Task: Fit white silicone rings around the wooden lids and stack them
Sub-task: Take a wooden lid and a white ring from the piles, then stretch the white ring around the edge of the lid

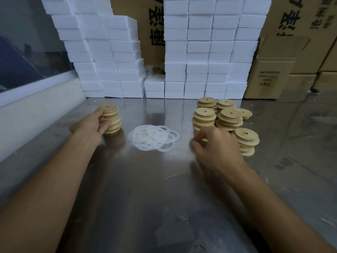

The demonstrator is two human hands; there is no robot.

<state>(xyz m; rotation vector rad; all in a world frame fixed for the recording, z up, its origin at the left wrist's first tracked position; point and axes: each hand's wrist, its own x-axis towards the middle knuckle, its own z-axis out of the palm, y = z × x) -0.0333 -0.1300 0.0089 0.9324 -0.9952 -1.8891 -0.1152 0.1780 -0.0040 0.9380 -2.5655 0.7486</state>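
Observation:
A stack of wooden lids with white rings fitted (112, 119) stands at the left of the steel table. My left hand (94, 125) touches its near side, fingers loosely bent against the lids. A heap of white silicone rings (154, 137) lies in the middle. Several stacks of bare wooden lids (226, 117) stand at the right. My right hand (215, 148) has its fingers curled round a bare lid (200, 136) at the front of those stacks; most of that lid is hidden by the hand.
The steel table (145, 189) stretches toward me. White foam blocks (200, 52) are piled along its far edge, with cardboard boxes (273, 70) at the back right. A pale ledge and window (36, 88) run along the left.

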